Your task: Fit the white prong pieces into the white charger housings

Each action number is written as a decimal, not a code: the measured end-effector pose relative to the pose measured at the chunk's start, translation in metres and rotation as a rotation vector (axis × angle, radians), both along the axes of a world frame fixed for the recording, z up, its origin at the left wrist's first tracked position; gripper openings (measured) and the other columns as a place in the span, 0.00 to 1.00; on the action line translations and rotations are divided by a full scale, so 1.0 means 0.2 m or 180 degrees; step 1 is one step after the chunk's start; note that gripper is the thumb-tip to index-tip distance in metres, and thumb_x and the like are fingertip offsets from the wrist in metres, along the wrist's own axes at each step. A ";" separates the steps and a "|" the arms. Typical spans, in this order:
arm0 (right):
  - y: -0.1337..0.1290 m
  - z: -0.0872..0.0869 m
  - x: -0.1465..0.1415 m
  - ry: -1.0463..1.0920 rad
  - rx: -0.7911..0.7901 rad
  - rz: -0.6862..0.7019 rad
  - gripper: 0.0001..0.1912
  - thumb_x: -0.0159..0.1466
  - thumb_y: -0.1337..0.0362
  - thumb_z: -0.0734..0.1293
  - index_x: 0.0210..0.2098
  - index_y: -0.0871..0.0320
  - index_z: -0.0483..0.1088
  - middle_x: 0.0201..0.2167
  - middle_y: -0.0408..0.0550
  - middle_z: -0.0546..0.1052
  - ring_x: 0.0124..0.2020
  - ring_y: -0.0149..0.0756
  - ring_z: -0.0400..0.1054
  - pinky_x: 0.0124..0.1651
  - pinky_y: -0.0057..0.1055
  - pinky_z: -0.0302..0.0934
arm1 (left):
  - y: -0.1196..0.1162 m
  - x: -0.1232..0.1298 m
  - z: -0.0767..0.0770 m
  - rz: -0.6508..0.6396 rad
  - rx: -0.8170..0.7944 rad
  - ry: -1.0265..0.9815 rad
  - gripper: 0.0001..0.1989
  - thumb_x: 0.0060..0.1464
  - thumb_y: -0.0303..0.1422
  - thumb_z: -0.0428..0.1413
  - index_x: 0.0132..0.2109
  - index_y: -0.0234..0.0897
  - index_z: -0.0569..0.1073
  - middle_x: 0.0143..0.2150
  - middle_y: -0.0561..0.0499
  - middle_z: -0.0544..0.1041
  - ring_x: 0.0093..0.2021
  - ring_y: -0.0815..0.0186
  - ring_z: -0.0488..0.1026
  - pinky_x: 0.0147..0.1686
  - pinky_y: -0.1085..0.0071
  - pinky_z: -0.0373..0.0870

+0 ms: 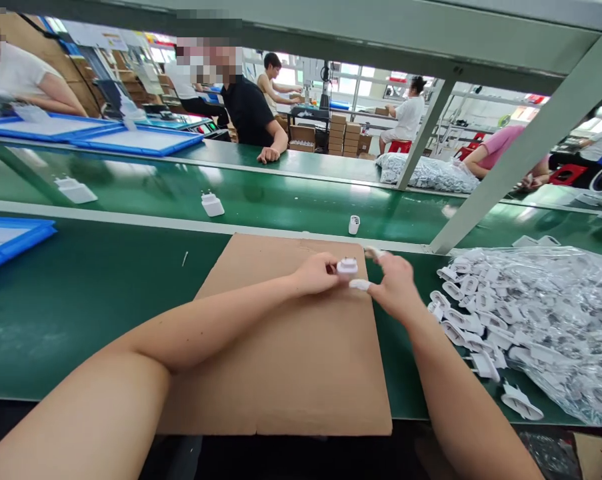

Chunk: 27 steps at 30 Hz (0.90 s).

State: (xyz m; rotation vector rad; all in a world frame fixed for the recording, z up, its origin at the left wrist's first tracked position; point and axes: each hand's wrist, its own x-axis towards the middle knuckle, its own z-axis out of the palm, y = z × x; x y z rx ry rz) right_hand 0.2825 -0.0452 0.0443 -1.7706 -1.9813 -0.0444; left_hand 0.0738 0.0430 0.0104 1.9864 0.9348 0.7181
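My left hand (318, 273) is closed on a white two-pin charger plug (347, 268), its pins pointing up, above a brown cardboard sheet (285, 360). Just right of it, my right hand (395, 283) has thumb and forefinger spread apart, with white covers on their tips. The thumb tip is close beside the charger plug; whether it touches cannot be made out. My right hand appears slightly blurred and nothing shows between its fingers.
Right of the cardboard lies a clear plastic bag (571, 313) with many white plug parts (481, 320) spilling out. White chargers (212, 204) sit on the green belt (281, 200) beyond. A slanted metal post (505, 150) rises at right. A blue tray (18, 243) lies left; co-workers sit behind.
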 end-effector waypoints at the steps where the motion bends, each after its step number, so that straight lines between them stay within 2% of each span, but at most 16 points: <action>1: -0.01 0.01 0.05 -0.0194 -0.0020 -0.0220 0.33 0.60 0.53 0.74 0.63 0.56 0.70 0.51 0.58 0.77 0.54 0.57 0.68 0.59 0.51 0.57 | 0.07 0.00 0.01 0.0181 0.0012 0.0026 0.14 0.50 0.42 0.65 0.40 0.38 0.82 0.34 0.52 0.80 0.34 0.64 0.74 0.34 0.71 0.69; 3: -0.01 0.04 0.14 -0.0527 -0.0405 -0.0745 0.35 0.57 0.54 0.76 0.62 0.56 0.70 0.54 0.62 0.74 0.54 0.61 0.67 0.53 0.50 0.59 | 0.25 -0.02 0.04 0.0774 0.0095 0.0209 0.16 0.51 0.40 0.65 0.45 0.38 0.82 0.38 0.52 0.82 0.37 0.63 0.76 0.38 0.71 0.71; 5: -0.01 0.04 0.21 -0.0678 -0.1104 -0.1119 0.29 0.57 0.62 0.76 0.57 0.56 0.73 0.54 0.62 0.74 0.51 0.59 0.69 0.47 0.46 0.61 | 0.44 -0.05 0.06 0.1438 0.0196 0.0539 0.16 0.51 0.38 0.65 0.46 0.37 0.81 0.42 0.51 0.82 0.40 0.62 0.76 0.42 0.70 0.71; 7: 0.00 0.03 0.23 -0.0705 -0.1564 -0.1247 0.23 0.58 0.70 0.73 0.54 0.56 0.74 0.52 0.61 0.75 0.49 0.56 0.71 0.43 0.42 0.62 | 0.59 -0.07 0.07 0.1808 0.0230 0.0749 0.16 0.53 0.37 0.64 0.48 0.37 0.79 0.47 0.49 0.82 0.45 0.60 0.77 0.47 0.69 0.71; 8: 0.00 0.03 0.23 -0.0706 -0.1604 -0.1241 0.22 0.59 0.72 0.72 0.53 0.57 0.74 0.52 0.60 0.75 0.50 0.56 0.71 0.44 0.41 0.62 | 0.65 -0.08 0.08 0.1912 0.0223 0.0818 0.15 0.53 0.36 0.64 0.48 0.37 0.79 0.48 0.47 0.82 0.47 0.58 0.77 0.48 0.68 0.70; 10: 0.02 0.02 0.21 -0.0671 -0.1467 -0.1180 0.20 0.61 0.71 0.71 0.53 0.58 0.74 0.51 0.61 0.75 0.51 0.56 0.71 0.46 0.41 0.63 | 0.71 -0.10 0.08 0.2076 0.0184 0.0944 0.15 0.53 0.35 0.64 0.48 0.37 0.78 0.49 0.46 0.82 0.49 0.55 0.77 0.50 0.65 0.70; 12: 0.03 0.01 0.19 -0.0456 -0.1310 -0.1118 0.18 0.64 0.67 0.71 0.53 0.60 0.73 0.51 0.61 0.74 0.50 0.54 0.73 0.48 0.41 0.64 | 0.71 -0.11 0.09 0.2340 0.0183 0.1087 0.20 0.51 0.35 0.65 0.51 0.38 0.76 0.54 0.42 0.80 0.56 0.48 0.74 0.55 0.59 0.69; 15: 0.04 0.01 0.16 0.0094 -0.0987 -0.1032 0.19 0.68 0.61 0.67 0.56 0.62 0.72 0.55 0.63 0.72 0.48 0.50 0.75 0.48 0.39 0.66 | 0.66 -0.06 0.09 0.2852 0.0736 0.1196 0.34 0.53 0.41 0.64 0.65 0.37 0.67 0.70 0.35 0.66 0.71 0.42 0.59 0.65 0.52 0.59; 17: 0.06 0.01 0.15 0.0403 -0.0739 -0.0932 0.20 0.69 0.57 0.66 0.56 0.63 0.72 0.55 0.63 0.74 0.50 0.51 0.75 0.50 0.39 0.66 | 0.62 0.00 0.08 0.2765 0.1423 0.1248 0.37 0.59 0.49 0.60 0.69 0.38 0.62 0.74 0.36 0.59 0.73 0.44 0.54 0.68 0.54 0.55; 19: 0.08 0.01 0.15 0.0692 -0.0681 -0.0845 0.21 0.68 0.54 0.67 0.54 0.62 0.72 0.47 0.60 0.79 0.48 0.51 0.76 0.49 0.40 0.66 | 0.61 0.08 0.06 0.2268 0.1778 0.1337 0.39 0.60 0.55 0.58 0.69 0.38 0.62 0.73 0.36 0.62 0.72 0.45 0.58 0.68 0.56 0.56; 21: 0.09 0.01 0.15 0.0994 -0.0797 -0.0847 0.20 0.67 0.52 0.68 0.51 0.60 0.73 0.35 0.54 0.82 0.40 0.49 0.78 0.44 0.40 0.68 | 0.62 0.17 0.04 0.1991 0.1563 0.1432 0.43 0.56 0.57 0.62 0.69 0.34 0.63 0.70 0.34 0.66 0.69 0.45 0.63 0.67 0.57 0.58; 23: 0.11 0.01 0.15 0.1316 -0.0965 -0.0840 0.18 0.66 0.50 0.68 0.45 0.58 0.74 0.29 0.50 0.81 0.31 0.46 0.78 0.40 0.40 0.68 | 0.65 0.23 0.03 0.1966 0.1042 0.1485 0.38 0.58 0.50 0.63 0.66 0.32 0.66 0.65 0.32 0.71 0.64 0.46 0.68 0.62 0.58 0.64; 25: 0.12 0.00 0.15 0.1643 -0.1059 -0.0742 0.16 0.65 0.50 0.67 0.39 0.57 0.75 0.31 0.51 0.83 0.28 0.44 0.78 0.37 0.39 0.70 | 0.68 0.26 0.03 0.1914 0.0734 0.1451 0.24 0.65 0.41 0.59 0.62 0.32 0.70 0.60 0.34 0.76 0.61 0.49 0.72 0.57 0.60 0.68; 27: 0.14 -0.02 0.16 0.1806 -0.1078 -0.0604 0.16 0.65 0.50 0.66 0.36 0.57 0.76 0.37 0.53 0.84 0.28 0.43 0.79 0.36 0.39 0.71 | 0.68 0.26 0.03 0.1807 0.0748 0.1362 0.16 0.68 0.35 0.54 0.59 0.35 0.73 0.58 0.37 0.78 0.59 0.52 0.74 0.55 0.62 0.69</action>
